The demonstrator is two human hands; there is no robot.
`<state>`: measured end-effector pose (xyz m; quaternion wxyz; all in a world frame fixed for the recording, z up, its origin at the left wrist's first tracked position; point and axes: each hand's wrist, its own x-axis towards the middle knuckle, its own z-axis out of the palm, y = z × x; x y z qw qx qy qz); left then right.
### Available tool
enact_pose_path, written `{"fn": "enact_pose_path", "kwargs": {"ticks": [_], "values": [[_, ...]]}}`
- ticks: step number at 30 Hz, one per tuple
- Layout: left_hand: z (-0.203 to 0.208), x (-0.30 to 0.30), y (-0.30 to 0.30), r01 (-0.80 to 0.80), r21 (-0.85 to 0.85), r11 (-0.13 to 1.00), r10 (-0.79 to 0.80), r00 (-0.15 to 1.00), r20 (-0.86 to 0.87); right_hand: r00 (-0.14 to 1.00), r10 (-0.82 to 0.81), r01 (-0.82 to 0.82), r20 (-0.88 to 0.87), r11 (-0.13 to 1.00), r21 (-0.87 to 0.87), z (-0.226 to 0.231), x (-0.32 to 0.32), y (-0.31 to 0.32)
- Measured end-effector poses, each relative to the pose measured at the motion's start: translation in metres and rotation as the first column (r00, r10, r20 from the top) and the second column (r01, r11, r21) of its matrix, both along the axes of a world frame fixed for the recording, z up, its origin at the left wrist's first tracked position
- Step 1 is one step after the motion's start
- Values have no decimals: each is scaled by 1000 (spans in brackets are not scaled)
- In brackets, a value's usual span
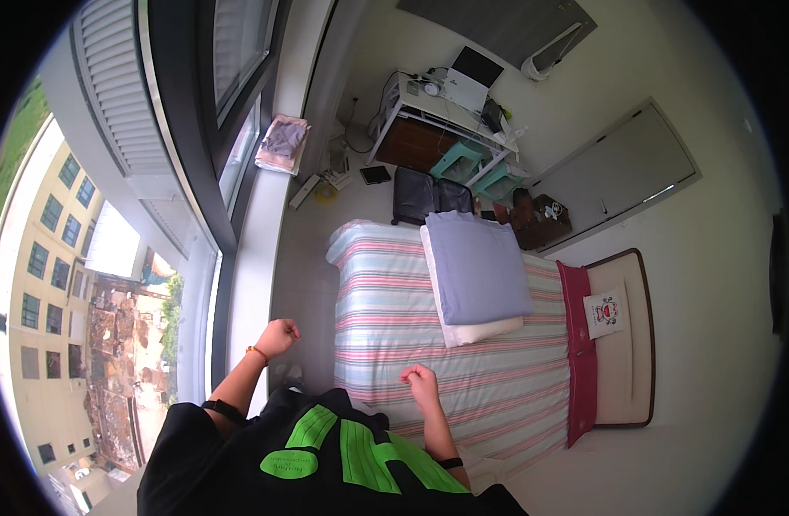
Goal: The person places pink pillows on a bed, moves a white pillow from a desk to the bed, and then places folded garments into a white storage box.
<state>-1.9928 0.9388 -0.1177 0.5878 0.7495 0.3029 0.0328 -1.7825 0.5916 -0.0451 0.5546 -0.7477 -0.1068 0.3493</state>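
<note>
My left hand (279, 338), with an orange-beaded bracelet at the wrist, hovers beside the window sill with its fingers curled in. My right hand (421, 384) is over the near edge of the bed, fingers bent loosely together. Nothing shows in either hand, and the two are well apart. Below the right hand spreads a striped bedsheet (377, 318) in pink, white and light blue. Farther off on the bed, a folded grey-blue cloth or quilt (480, 271) lies on a white pad (472, 334). Neither hand touches it.
The window sill (255, 275) runs along my left, bearing folded cloths (283, 142). Beyond the bed are an open black suitcase (416, 196), teal stools (459, 161) and a desk (429, 105) with a laptop. A headboard (635, 344) and a small white pillow (603, 312) stand right.
</note>
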Motion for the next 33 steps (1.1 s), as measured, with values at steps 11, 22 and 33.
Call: {"fn": "enact_pose_path", "kwargs": {"ticks": [11, 22, 33], "values": [[-5, 35, 85, -257, -103, 961, 249, 965, -84, 918, 396, -395, 21, 918, -38, -38, 133, 190], [38, 191, 216, -172, -49, 984, 159, 966, -206, 922, 368, -347, -119, 923, 165, -46, 339, 335], [-2, 260, 332, -280, 45, 959, 283, 930, -234, 895, 359, -348, -264, 933, 92, -34, 435, 518]]}}
